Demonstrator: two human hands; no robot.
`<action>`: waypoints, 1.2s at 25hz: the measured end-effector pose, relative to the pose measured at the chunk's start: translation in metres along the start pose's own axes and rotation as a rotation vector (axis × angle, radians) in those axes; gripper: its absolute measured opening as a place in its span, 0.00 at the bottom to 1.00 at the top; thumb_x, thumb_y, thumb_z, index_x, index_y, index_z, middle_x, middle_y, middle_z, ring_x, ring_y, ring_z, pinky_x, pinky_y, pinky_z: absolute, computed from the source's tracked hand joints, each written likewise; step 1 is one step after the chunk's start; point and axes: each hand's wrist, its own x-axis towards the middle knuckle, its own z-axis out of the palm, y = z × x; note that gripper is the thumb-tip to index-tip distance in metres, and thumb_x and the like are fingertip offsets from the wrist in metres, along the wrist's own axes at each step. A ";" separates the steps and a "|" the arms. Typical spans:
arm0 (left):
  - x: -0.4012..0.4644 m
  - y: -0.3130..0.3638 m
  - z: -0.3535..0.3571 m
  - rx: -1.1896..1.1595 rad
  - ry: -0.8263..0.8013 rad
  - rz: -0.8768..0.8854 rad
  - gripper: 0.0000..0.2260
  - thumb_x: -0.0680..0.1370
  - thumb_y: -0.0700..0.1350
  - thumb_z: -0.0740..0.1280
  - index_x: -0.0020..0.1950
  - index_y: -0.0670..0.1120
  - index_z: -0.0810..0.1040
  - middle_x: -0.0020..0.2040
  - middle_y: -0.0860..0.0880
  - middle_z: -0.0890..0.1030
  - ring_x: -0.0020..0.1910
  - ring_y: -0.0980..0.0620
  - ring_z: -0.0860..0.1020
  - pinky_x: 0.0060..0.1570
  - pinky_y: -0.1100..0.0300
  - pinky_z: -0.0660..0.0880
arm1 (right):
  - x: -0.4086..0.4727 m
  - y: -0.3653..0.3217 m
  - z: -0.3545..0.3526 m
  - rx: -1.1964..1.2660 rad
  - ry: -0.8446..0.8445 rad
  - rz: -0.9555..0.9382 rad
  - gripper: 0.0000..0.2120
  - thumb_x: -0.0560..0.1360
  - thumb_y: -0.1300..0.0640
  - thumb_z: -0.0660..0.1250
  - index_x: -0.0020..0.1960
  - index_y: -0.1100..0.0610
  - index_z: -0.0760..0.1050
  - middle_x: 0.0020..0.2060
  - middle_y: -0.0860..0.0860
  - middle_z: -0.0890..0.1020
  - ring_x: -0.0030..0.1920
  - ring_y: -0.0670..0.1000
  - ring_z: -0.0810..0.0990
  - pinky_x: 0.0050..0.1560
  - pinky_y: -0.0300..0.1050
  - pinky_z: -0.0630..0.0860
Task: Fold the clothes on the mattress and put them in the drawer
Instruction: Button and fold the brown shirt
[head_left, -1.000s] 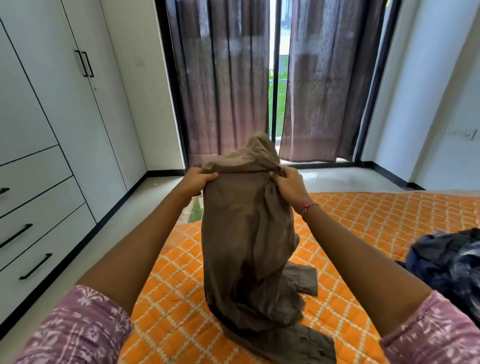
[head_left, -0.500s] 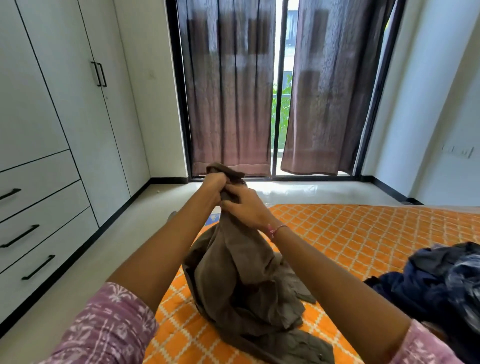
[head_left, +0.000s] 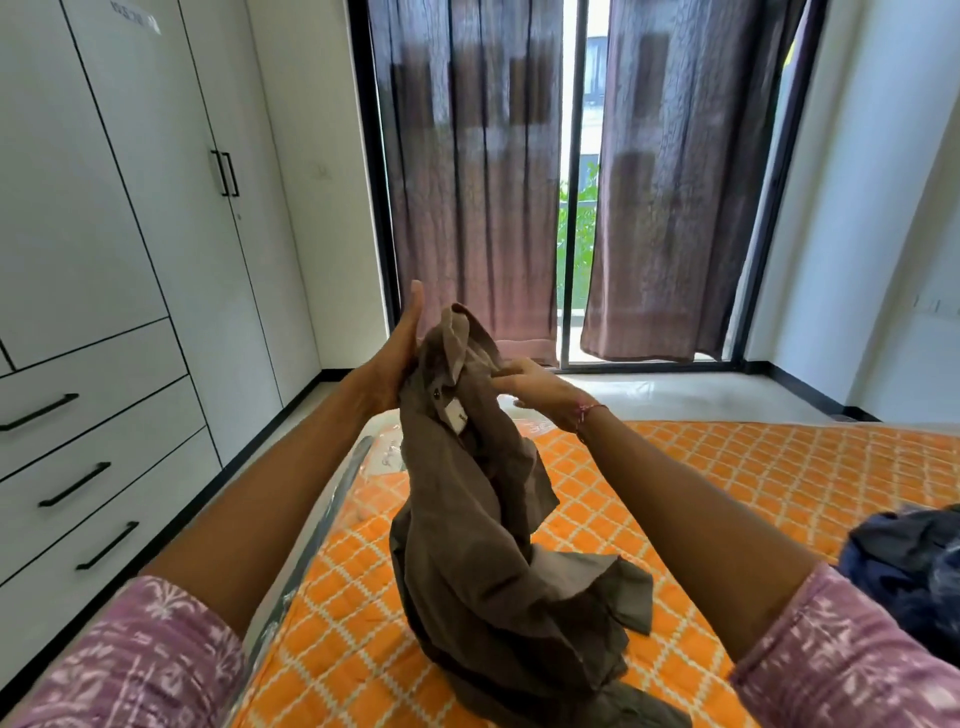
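Brown-grey cotton garment (head_left: 483, 499) hangs off both hands, probably held up to find the waistband: left hand (head_left: 392, 364) flat and straight-fingered against its top, right hand (head_left: 530, 384) pinching a fold beside it. Its tail pools below on the orange mattress (head_left: 727, 478). Drawers (head_left: 93, 483), left of the hands, are closed, contents unseen.

Single head cam, wide-angle, looking fwd and down, arms close, mattress (head_left: 727, 467) below, curtains (head_left: 483, 182) ahead
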 end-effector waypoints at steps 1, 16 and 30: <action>0.000 0.002 -0.010 0.048 0.018 -0.044 0.36 0.76 0.70 0.42 0.56 0.43 0.76 0.49 0.45 0.83 0.49 0.49 0.81 0.51 0.58 0.79 | 0.006 0.003 0.002 -0.013 0.027 0.011 0.11 0.78 0.63 0.60 0.55 0.66 0.77 0.44 0.54 0.79 0.43 0.48 0.77 0.43 0.35 0.74; -0.005 0.042 -0.031 1.500 0.857 0.107 0.09 0.80 0.41 0.59 0.53 0.40 0.78 0.49 0.42 0.80 0.48 0.42 0.79 0.46 0.55 0.72 | 0.027 0.007 -0.052 -0.703 0.420 0.081 0.11 0.75 0.58 0.63 0.45 0.65 0.81 0.40 0.61 0.81 0.43 0.60 0.79 0.43 0.47 0.72; 0.015 0.067 0.001 0.565 0.866 0.514 0.14 0.78 0.32 0.60 0.59 0.39 0.80 0.57 0.40 0.81 0.57 0.43 0.78 0.63 0.53 0.73 | 0.016 -0.125 -0.097 0.091 0.729 -0.048 0.13 0.78 0.67 0.52 0.45 0.63 0.75 0.33 0.56 0.81 0.37 0.51 0.83 0.37 0.43 0.80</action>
